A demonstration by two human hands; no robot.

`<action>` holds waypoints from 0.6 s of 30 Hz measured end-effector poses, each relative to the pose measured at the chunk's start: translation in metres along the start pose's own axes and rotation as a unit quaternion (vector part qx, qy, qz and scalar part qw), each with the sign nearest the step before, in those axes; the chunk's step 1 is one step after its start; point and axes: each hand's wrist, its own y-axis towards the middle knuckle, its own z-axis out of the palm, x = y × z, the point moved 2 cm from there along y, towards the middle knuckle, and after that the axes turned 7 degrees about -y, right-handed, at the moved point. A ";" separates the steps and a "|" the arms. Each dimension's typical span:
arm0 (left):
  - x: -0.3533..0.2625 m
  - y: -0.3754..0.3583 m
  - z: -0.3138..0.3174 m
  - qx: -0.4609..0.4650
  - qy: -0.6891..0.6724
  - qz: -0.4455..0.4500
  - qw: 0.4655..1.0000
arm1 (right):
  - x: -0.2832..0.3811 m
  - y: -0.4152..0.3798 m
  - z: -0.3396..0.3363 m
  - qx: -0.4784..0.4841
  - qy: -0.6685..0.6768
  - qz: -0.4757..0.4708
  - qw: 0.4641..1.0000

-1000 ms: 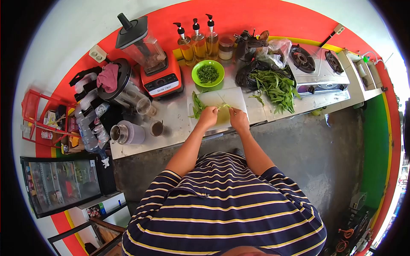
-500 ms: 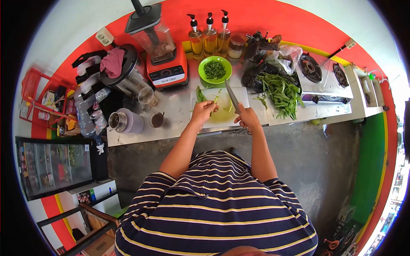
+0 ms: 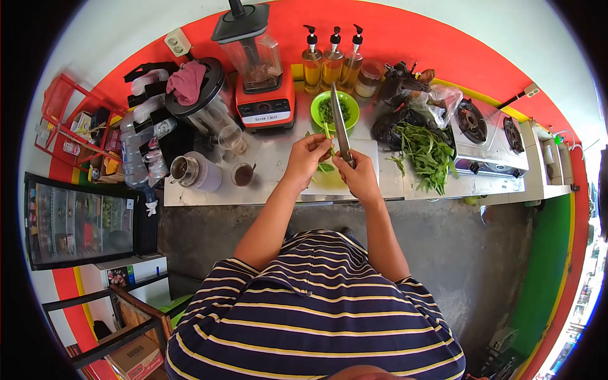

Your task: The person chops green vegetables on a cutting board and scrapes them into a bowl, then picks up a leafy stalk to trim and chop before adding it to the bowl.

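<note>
My left hand pinches a green vegetable stem between thumb and fingertips. Close beside it, my right hand is closed round the handle of a knife. The blade points away from me, beside the stem, and its tip reaches past a lime-green bowl. Chopped greens lie in that bowl, partly hidden by the blade. Beneath my hands is a white cutting board with a few green pieces on it. A pile of leafy greens rests to its right.
A red blender stands left of the bowl, with oil pump bottles behind it. A glass with brown contents and an open steel flask sit near the left front edge. A gas stove is at right.
My hands have come closer together. The knife blade has swung upright beside the stem, its tip moving past the bowl. The whole view has shifted slightly.
</note>
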 end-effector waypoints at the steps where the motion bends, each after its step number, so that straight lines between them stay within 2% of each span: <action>1: -0.001 -0.002 0.002 -0.001 -0.001 0.008 1.000 | 0.001 -0.001 0.001 -0.009 0.029 0.004 1.000; 2: -0.003 -0.004 0.004 -0.002 -0.002 0.015 1.000 | 0.003 -0.002 0.002 -0.009 0.028 0.003 1.000; 4: -0.008 -0.011 0.010 0.022 0.007 0.011 1.000 | 0.008 -0.004 0.002 -0.016 0.130 0.043 0.990; 8: -0.003 -0.014 0.006 0.065 0.047 0.008 0.997 | 0.015 -0.007 -0.001 -0.039 0.115 0.048 0.991; 10: -0.011 -0.018 0.007 0.048 0.037 0.005 0.998 | 0.018 -0.008 -0.006 -0.048 -0.054 -0.003 0.997; 11: -0.016 -0.020 0.006 0.030 0.028 -0.001 0.999 | 0.018 -0.010 -0.005 -0.046 -0.055 -0.006 0.997; 13: -0.022 -0.018 -0.002 0.041 -0.005 0.001 0.999 | 0.029 -0.018 -0.003 -0.102 -0.081 -0.100 0.986; 14: -0.024 -0.017 -0.005 0.052 -0.038 -0.001 0.998 | 0.032 -0.020 -0.004 -0.101 -0.082 -0.102 0.986; 16: -0.028 -0.016 -0.008 0.056 -0.044 0.016 0.997 | 0.045 -0.024 -0.005 -0.050 -0.162 -0.152 0.974; 17: -0.030 -0.015 -0.009 0.060 -0.051 0.030 0.996 | 0.052 -0.026 -0.007 -0.052 -0.161 -0.153 0.974; 18: -0.033 -0.017 -0.008 0.061 -0.050 0.030 0.996 | 0.063 -0.030 -0.007 -0.038 -0.216 -0.152 0.964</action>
